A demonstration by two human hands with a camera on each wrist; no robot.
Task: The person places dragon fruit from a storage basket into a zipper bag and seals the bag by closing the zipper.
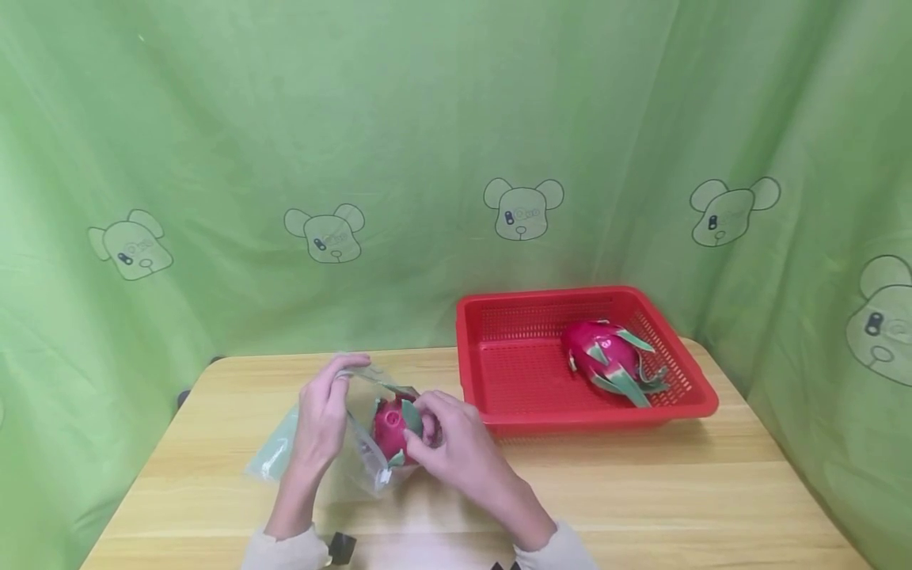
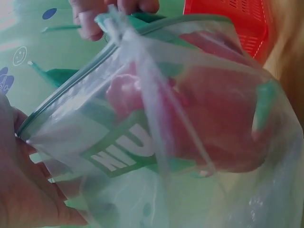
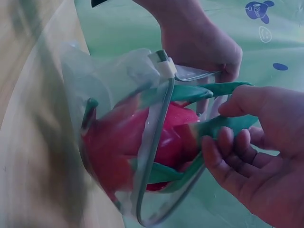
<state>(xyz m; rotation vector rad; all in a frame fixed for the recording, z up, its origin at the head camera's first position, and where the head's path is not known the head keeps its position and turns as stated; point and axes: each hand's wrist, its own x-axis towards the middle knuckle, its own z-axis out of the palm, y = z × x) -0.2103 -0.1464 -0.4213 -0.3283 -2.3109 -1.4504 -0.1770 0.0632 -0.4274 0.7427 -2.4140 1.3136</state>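
While the left hand [image 1: 322,412] grips one edge of a clear zip bag [image 2: 123,194], its fingers bent over the rim, the right hand [image 1: 459,443] pinches a green leaf [image 3: 216,127] of a dragon fruit [image 1: 389,429] between thumb and fingers. This fruit is red and lies mostly inside the bag, its leafy end poking out through the mouth. A white slider [image 3: 167,68] sits on the bag's green zip strip, and the left wrist view shows white letters on a green patch. To the right of the hands, a red basket [image 1: 584,423] stands on the wooden table [image 1: 641,491], with a second dragon fruit [image 1: 594,348] lying in its right half. Behind hangs a green curtain [image 1: 427,119] printed with bear heads.
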